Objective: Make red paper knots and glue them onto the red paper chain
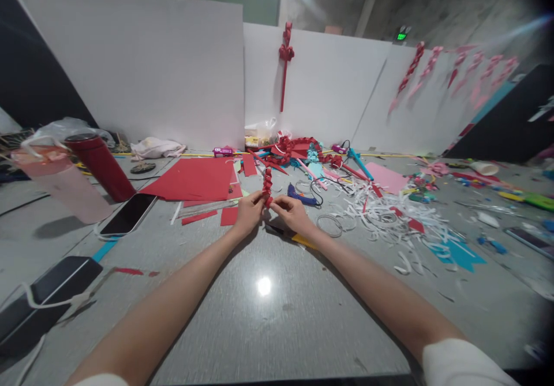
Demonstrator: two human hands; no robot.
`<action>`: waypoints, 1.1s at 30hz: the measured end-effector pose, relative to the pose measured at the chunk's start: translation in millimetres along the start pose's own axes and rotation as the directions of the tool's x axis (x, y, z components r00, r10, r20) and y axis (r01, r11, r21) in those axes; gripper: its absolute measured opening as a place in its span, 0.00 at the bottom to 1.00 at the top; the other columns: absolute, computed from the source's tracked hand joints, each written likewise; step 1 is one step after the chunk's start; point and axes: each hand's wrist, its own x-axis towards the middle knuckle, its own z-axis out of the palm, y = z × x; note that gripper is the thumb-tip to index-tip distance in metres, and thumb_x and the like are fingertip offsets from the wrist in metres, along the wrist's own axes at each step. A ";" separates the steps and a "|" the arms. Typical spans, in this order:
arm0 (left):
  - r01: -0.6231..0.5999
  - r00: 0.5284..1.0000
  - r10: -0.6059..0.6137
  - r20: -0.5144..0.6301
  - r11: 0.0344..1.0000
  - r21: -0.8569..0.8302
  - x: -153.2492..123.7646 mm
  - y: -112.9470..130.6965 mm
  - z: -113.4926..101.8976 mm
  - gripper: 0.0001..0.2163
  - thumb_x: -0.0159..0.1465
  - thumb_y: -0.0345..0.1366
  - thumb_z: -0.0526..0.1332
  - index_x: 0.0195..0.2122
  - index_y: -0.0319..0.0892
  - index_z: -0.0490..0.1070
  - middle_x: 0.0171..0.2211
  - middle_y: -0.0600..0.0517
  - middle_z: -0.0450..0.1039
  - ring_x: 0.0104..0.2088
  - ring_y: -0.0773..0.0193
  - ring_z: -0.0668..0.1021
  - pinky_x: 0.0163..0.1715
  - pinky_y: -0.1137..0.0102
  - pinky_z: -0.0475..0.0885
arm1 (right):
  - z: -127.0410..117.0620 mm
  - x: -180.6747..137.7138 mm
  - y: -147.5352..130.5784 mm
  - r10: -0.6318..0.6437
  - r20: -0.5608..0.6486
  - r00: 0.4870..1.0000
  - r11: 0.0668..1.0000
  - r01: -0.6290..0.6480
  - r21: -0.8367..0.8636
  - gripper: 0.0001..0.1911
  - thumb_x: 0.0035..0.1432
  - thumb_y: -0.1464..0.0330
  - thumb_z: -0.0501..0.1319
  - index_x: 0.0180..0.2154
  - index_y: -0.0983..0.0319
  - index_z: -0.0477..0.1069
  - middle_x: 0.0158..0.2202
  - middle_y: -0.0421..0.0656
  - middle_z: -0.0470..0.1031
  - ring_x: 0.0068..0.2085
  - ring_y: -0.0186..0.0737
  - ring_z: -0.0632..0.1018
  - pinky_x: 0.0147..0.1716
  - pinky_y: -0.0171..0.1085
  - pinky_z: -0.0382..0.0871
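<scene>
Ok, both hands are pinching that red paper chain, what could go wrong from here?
The red paper chain stands upright, pinched only at its lower end by the left hand and right hand; its free top could flop over or its folds spring loose. The blue glue gun and its cord lie just behind the right hand; knuckles or the chain might snag them. Whether it is hot cannot be told.

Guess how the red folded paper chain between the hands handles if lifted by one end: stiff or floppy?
Probably semi-stiff: the red paper chain stands upright above the left hand and right hand, pinched only at its base. Likely very light, being thin folded strips. Probably crushes easily, so a hard pinch could flatten the folds.
</scene>
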 end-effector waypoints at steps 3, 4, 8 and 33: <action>-0.070 0.998 0.069 0.012 0.993 0.091 1.3 -4.8 -1.1 0.10 0.68 0.36 0.61 0.41 0.41 0.81 0.34 0.50 0.82 0.32 0.61 0.79 0.35 0.68 0.72 | 1.2 1.9 1.3 0.142 0.011 0.990 0.982 -0.142 0.127 0.17 0.59 0.54 0.68 0.35 0.63 0.79 0.31 0.41 0.78 0.31 0.38 0.74 0.33 0.36 0.67; -0.088 0.996 0.085 0.025 0.990 0.106 1.8 -5.4 -1.1 0.10 0.68 0.35 0.60 0.43 0.41 0.81 0.38 0.48 0.83 0.36 0.59 0.80 0.38 0.67 0.73 | 1.7 2.8 1.9 0.164 -0.003 0.986 0.976 -0.162 0.142 0.17 0.58 0.54 0.69 0.34 0.63 0.79 0.29 0.41 0.77 0.30 0.37 0.73 0.32 0.36 0.66; -0.165 0.983 0.151 0.100 0.975 0.146 2.1 -5.8 -0.4 0.13 0.71 0.33 0.57 0.51 0.41 0.79 0.47 0.45 0.82 0.45 0.56 0.82 0.48 0.63 0.75 | 4.4 5.6 5.3 0.215 -0.082 0.973 0.964 -0.198 0.178 0.19 0.55 0.52 0.69 0.30 0.63 0.77 0.24 0.38 0.72 0.25 0.34 0.67 0.28 0.35 0.60; -0.251 0.941 0.182 0.286 0.941 0.227 -6.5 -2.7 -2.4 0.21 0.70 0.39 0.63 0.62 0.39 0.68 0.52 0.41 0.79 0.50 0.53 0.81 0.53 0.59 0.74 | 3.8 5.6 2.9 0.325 -0.110 0.939 0.909 -0.278 0.309 0.20 0.51 0.50 0.70 0.29 0.61 0.74 0.22 0.37 0.69 0.23 0.33 0.64 0.24 0.34 0.56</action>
